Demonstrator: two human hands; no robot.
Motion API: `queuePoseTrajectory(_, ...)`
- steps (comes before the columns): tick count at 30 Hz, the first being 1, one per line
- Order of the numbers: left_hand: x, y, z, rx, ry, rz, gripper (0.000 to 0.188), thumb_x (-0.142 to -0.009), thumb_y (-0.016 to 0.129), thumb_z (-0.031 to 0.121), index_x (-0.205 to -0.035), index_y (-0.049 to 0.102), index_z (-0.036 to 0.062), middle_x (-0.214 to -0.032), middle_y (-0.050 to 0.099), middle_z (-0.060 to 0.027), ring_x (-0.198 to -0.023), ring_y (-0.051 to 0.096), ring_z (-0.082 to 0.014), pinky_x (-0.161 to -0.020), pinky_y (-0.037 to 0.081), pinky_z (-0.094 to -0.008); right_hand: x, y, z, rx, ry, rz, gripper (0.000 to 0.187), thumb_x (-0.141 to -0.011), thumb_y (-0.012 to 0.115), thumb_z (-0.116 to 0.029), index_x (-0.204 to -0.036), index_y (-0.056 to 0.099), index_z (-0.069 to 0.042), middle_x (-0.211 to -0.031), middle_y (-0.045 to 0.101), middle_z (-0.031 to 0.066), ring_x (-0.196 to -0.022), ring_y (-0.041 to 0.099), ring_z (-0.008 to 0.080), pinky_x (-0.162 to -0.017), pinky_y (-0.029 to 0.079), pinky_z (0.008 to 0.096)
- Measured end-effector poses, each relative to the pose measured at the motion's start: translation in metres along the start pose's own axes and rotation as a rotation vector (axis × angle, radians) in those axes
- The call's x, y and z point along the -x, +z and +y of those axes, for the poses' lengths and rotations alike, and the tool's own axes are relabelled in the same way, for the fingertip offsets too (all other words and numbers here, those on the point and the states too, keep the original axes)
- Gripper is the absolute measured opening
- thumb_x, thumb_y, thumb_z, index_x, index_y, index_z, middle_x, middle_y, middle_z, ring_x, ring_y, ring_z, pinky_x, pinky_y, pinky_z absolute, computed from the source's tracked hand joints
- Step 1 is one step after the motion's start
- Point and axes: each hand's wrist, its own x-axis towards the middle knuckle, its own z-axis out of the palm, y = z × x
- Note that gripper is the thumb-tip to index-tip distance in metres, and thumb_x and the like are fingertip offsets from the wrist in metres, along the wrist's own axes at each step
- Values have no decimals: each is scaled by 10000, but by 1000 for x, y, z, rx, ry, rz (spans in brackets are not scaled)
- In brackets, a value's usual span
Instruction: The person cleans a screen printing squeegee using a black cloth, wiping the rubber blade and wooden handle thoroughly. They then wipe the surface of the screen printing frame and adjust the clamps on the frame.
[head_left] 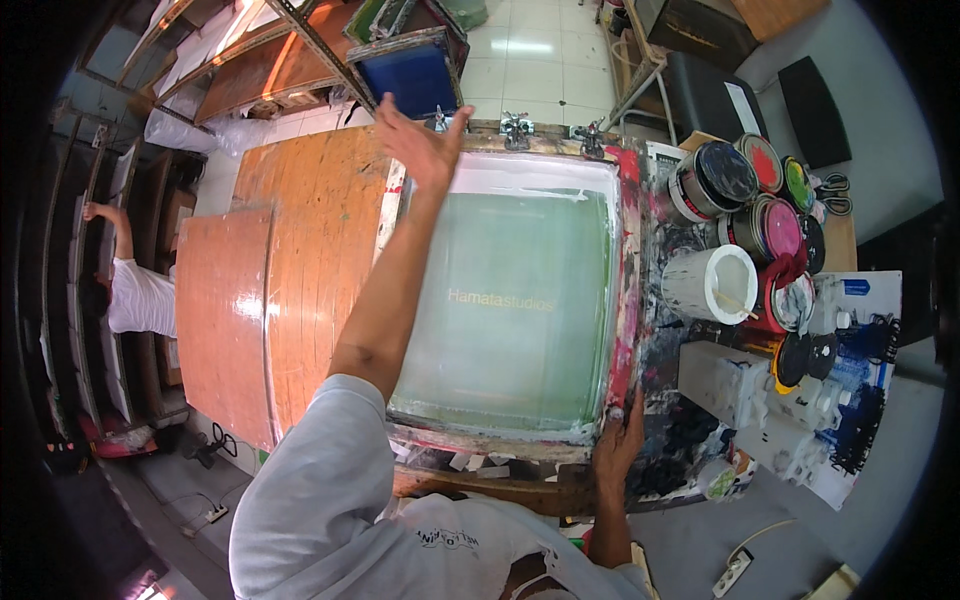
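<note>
A screen-printing frame with pale green mesh lies flat on the wooden bench, small yellowish lettering in the mesh's middle. Metal clamps sit along its far edge. My left arm reaches over the frame's left side. My left hand is at the far left corner, fingers spread and holding nothing; whether it touches the frame I cannot tell. At the near right corner, my right hand grips the frame, thumb on the rim and other fingers partly hidden along the side.
Paint cans and a white bucket with a stick crowd the right side. Plastic bottles stand nearer. A brown board lies left on the bench. Another person is at the left shelves. A blue screen leans beyond the bench.
</note>
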Motion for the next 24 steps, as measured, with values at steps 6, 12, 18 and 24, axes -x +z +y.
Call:
queuePoseTrajectory(6,-48,-16,-120,-214,-115,88,1024,-739,869,462,-1430,331,-70,-1394,414,-251,-1259,446,-433,-1004,391,-527,-2,-2,-1,19,-9,-26,535,-1016,484,-182,-1483,401,65,-1474,470,284,-1362,468,355,-1154,317,411)
queuePoseTrajectory(12,-43,-32,-93,-73,166,-24,912,-793,841,411,-1403,370,-77,-1354,468,-281,-1235,480,-445,-1025,404,-512,-1,1,-5,-54,17,-24,520,-992,465,-103,-1483,406,57,-1464,488,268,-1350,479,352,-1155,317,409)
queuePoseTrajectory(18,5,-7,4,306,407,-490,943,-772,856,402,-1432,364,-58,-1339,527,-285,-1245,501,-440,-1073,401,-492,-2,-1,0,-5,22,-25,531,-957,441,-32,-1478,409,63,-1446,506,263,-1330,497,330,-1137,336,386)
queuePoseTrajectory(24,24,36,39,289,50,-862,1062,-766,867,339,-1513,213,-36,-1210,634,-294,-1159,601,-428,-1020,464,-465,-5,-1,4,52,-38,-32,503,-929,432,2,-1425,474,75,-1352,569,276,-1247,564,344,-1073,409,394)
